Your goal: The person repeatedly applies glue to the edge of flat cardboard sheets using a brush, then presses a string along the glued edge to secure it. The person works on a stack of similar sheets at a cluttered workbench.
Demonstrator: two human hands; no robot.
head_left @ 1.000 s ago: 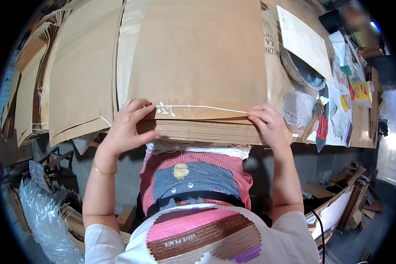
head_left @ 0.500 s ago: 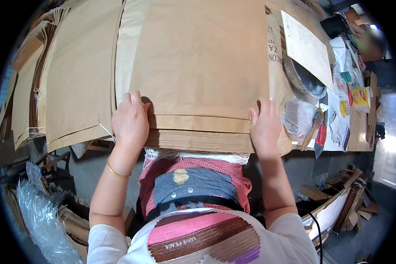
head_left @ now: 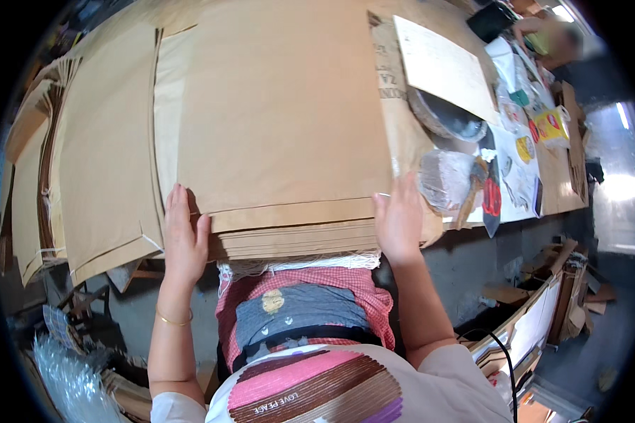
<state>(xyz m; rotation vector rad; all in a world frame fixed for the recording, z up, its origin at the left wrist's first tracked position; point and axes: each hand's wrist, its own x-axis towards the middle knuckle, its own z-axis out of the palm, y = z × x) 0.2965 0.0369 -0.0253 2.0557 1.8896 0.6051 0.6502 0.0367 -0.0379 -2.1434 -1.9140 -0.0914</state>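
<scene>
Paper stack (head_left: pixel 282 127) at centre, its far end cut off by the frame. Left hand (head_left: pixel 185 236) and right hand (head_left: pixel 401 220) flank it, fingers straight, clasping nothing visible; palms hidden.

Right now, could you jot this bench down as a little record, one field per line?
Left hand: open hand, at the stack's left edge
Right hand: open hand, at the stack's right edge
Between them: brown paper stack
Further left: more brown paper
Right side: white board partly covering a bowl; nearby, a red-handled tool and yellow packet
Near side: white strings by the person's waist
Background: another person, upper right
</scene>
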